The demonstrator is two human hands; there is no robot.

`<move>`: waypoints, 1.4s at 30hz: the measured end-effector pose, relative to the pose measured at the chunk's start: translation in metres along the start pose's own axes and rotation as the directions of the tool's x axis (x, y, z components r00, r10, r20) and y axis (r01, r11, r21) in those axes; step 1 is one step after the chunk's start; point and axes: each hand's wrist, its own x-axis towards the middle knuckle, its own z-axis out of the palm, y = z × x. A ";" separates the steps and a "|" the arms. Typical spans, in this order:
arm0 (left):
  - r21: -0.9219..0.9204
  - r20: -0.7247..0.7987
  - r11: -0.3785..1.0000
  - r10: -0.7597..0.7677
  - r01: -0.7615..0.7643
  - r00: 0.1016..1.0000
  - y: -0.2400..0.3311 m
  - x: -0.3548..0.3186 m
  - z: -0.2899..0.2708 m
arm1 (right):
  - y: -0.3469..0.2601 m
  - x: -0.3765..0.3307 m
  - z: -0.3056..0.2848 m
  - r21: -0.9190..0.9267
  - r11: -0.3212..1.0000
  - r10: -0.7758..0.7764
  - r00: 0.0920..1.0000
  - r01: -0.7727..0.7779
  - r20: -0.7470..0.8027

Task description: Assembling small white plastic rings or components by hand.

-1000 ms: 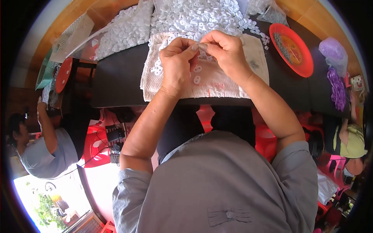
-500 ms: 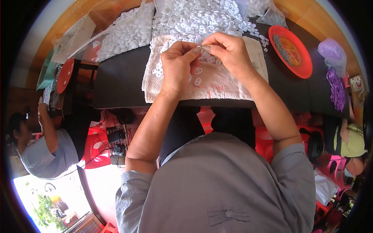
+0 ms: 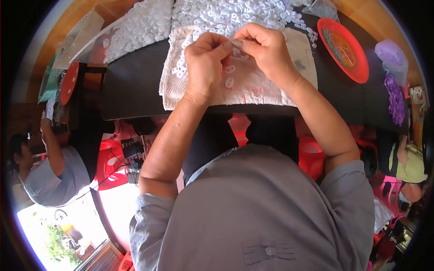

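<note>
Over a beige towel (image 3: 299, 50), my left hand (image 3: 203, 61) and my right hand (image 3: 269, 52) meet fingertip to fingertip. Each is closed in a pinch between thumb and forefinger. Whatever lies between the fingertips is too small and covered to name. Small white two-holed plastic pieces (image 3: 229, 82) lie loose on the towel just below and between the hands. More of them sit by the left hand's outer edge and under the fingers. A large heap of white plastic pieces (image 3: 217, 16) spreads beyond the hands.
A clear bag of white pieces (image 3: 140, 34) lies left of the heap. To the right, a red plate (image 3: 360, 74) holds thin grey metal bits (image 3: 333, 45). Purple ribbon-like strips (image 3: 394, 99) hang at the dark table's (image 3: 135, 90) right end. Another person (image 3: 56, 174) works at the left.
The whole view has shifted, so table, towel and hands appear higher in the picture. Both hands keep their pinch together over the towel.
</note>
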 end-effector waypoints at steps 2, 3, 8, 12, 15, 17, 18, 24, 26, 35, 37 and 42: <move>-0.015 0.002 1.000 0.000 0.000 1.000 0.001 -0.001 0.000 | -0.001 -0.002 0.001 0.035 0.999 0.015 1.000 -0.014 -0.002; -0.028 0.006 1.000 0.013 -0.012 1.000 0.001 -0.001 0.000 | -0.001 -0.002 0.002 0.068 0.998 0.017 1.000 -0.016 -0.008; -0.004 0.013 0.998 0.055 -0.055 0.998 0.000 0.001 0.000 | -0.003 0.001 0.000 0.071 0.997 -0.016 0.998 0.021 -0.063; -0.089 -0.151 0.991 0.089 -0.103 0.985 0.002 0.004 -0.005 | -0.002 0.005 -0.009 -0.119 0.958 -0.273 0.957 0.260 -0.102; -0.123 -0.223 0.983 0.103 -0.133 0.969 0.001 0.006 -0.009 | -0.003 0.001 -0.008 -0.342 0.834 -0.436 0.897 0.433 0.073; -0.101 -0.220 0.984 0.123 -0.148 0.968 0.000 0.006 -0.009 | -0.005 -0.002 -0.006 -0.378 0.800 -0.435 0.885 0.465 0.167; -0.103 -0.225 0.983 0.127 -0.153 0.966 0.000 0.007 -0.009 | -0.007 -0.003 -0.005 -0.402 0.776 -0.431 0.874 0.487 0.225; -0.077 -0.204 0.985 0.137 -0.156 0.969 0.001 0.007 -0.009 | 0.000 -0.006 -0.001 -0.559 0.629 -0.379 0.841 0.541 0.387; -0.041 -0.207 0.990 0.126 -0.137 0.970 0.000 0.006 -0.009 | 0.002 -0.006 0.001 -0.599 0.593 -0.356 0.842 0.538 0.404; -0.051 -0.215 0.990 0.120 -0.134 0.969 0.000 0.007 -0.008 | -0.010 -0.010 0.003 -0.591 0.603 -0.314 0.840 0.536 0.441; -0.070 -0.218 0.990 0.109 -0.127 0.970 0.000 0.008 -0.009 | -0.011 -0.011 0.005 -0.592 0.569 -0.339 0.819 0.571 0.464; -0.076 -0.222 0.988 0.113 -0.133 0.969 0.002 0.008 -0.007 | -0.011 -0.013 0.006 -0.572 0.530 -0.388 0.779 0.626 0.494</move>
